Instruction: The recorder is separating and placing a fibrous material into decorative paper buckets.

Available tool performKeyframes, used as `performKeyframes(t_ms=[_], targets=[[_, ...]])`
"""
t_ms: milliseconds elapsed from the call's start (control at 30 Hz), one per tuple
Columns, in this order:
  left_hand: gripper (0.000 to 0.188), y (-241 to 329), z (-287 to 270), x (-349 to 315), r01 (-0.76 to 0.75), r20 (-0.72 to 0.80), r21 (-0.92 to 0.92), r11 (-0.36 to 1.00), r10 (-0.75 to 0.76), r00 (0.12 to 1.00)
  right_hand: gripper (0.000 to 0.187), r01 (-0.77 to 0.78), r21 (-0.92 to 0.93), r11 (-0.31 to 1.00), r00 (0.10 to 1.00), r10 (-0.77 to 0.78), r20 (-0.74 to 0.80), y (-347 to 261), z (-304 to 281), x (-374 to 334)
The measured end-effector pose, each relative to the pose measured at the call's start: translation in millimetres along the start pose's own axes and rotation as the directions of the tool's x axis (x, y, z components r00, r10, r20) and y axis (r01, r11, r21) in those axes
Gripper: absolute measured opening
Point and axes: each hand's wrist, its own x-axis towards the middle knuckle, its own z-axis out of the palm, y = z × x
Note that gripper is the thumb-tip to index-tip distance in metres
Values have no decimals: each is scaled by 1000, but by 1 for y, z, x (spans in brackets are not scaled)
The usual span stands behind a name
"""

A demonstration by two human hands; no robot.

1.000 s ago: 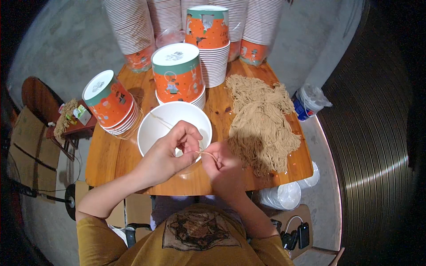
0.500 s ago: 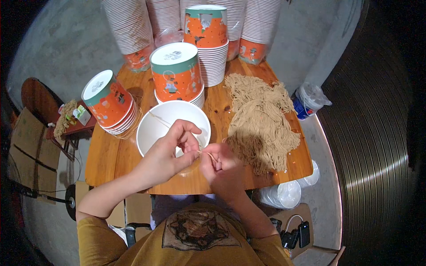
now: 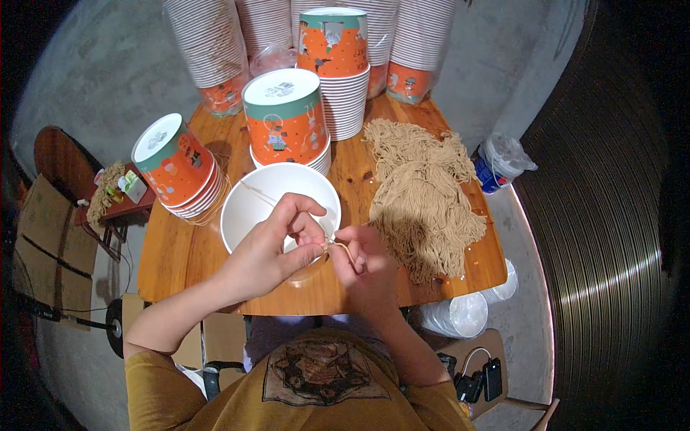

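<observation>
My left hand (image 3: 269,248) is in front of the open white bowl (image 3: 238,221), its thumb and forefinger pinched on a thin, pale tan strand of string (image 3: 345,248). Close on its right, my right hand (image 3: 366,266) grips the same strand with bent fingers; a bit of it runs across the fingers. Where the two hands meet, a small light piece shows on the string, too tiny to make out. Another pale strand (image 3: 259,192) stretches over the inside of the bowl. To the right lies a wide heap of tan, yarn-like strands (image 3: 424,201).
Upside-down stacks of orange and green paper tubs (image 3: 284,118) stand behind the bowl and at its left (image 3: 176,161). Taller wrapped stacks (image 3: 205,43) line the back. A lidded pail (image 3: 501,165) is beyond the right edge of the wooden table (image 3: 180,262).
My right fingers have shifted slightly upward and spread a little from the left fingertips, showing more of the string between them. The left hand has barely moved.
</observation>
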Motion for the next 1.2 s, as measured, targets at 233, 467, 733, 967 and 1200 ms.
performKeyframes(t_ms=[233, 467, 733, 967, 1200], targets=[[37, 1, -2, 0, 37, 18, -33, 999, -37, 999, 12, 455, -503, 735, 880, -457, 129, 12, -12, 6], [38, 0, -3, 1, 81, 40, -86, 993, -78, 996, 21, 464, -513, 722, 885, -402, 235, 16, -26, 13], [35, -1, 0, 2, 49, 19, -11, 999, -49, 999, 7, 391, -295, 872, 918, -345, 197, -2, -17, 19], [34, -5, -1, 3, -6, 13, -16, 1000, 7, 1000, 6, -515, 221, 828, 834, 425, 351, -14, -23, 20], [33, -2, -1, 5, 12, 20, 2, 1000, -12, 1000, 8, 31, -99, 995, 986, -14, 168, -9, -16, 7]])
